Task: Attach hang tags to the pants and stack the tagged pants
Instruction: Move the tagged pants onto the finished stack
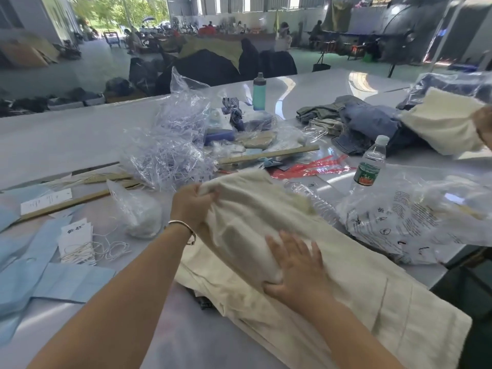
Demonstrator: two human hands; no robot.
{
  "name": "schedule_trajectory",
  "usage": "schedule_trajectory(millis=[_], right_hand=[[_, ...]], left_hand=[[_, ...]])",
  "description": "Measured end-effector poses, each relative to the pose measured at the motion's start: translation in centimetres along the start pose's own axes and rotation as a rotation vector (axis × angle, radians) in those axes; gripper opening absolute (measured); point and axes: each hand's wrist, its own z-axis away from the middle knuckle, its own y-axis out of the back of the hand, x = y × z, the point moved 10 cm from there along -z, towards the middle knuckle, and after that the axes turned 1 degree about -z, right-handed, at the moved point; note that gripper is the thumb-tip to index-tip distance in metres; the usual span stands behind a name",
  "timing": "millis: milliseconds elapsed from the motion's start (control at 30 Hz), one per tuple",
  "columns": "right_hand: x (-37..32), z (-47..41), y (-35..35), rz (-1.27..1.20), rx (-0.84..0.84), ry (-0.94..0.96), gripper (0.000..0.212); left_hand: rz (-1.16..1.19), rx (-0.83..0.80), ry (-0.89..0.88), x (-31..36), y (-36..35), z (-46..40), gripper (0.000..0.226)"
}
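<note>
Bunching of cream pants (292, 235) seen at near-right part of bench (66, 134). Left hand (193, 206) curled tight round gathered far end of fabric, pinching it; right hand (295, 267) laid flat, fingers spread, pressing cloth down. Pants lie on further cream garments near bench's near edge. Step judged: handling or folding one pair for stack; tag on it cannot be told. Hang tags (76, 242) with white strings lie near left edge, apart from pants. Next move likely calls for tag fetched, string threaded.
</note>
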Motion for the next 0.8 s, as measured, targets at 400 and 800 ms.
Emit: schedule_trajectory(millis=[400, 800], right_hand=[[-10.4, -2.5, -4.3, -0.371, -0.114, 0.036, 0.024], [-58.0, 2.5, -0.5, -0.965, -0.202, 0.555, 0.021]], left_hand=[[-0.256, -0.326, 0.287, -16.6, 6.7, 9.1, 0.016], [-0.45, 0.626, 0.284, -23.2, 63.4, 24.1, 0.013]])
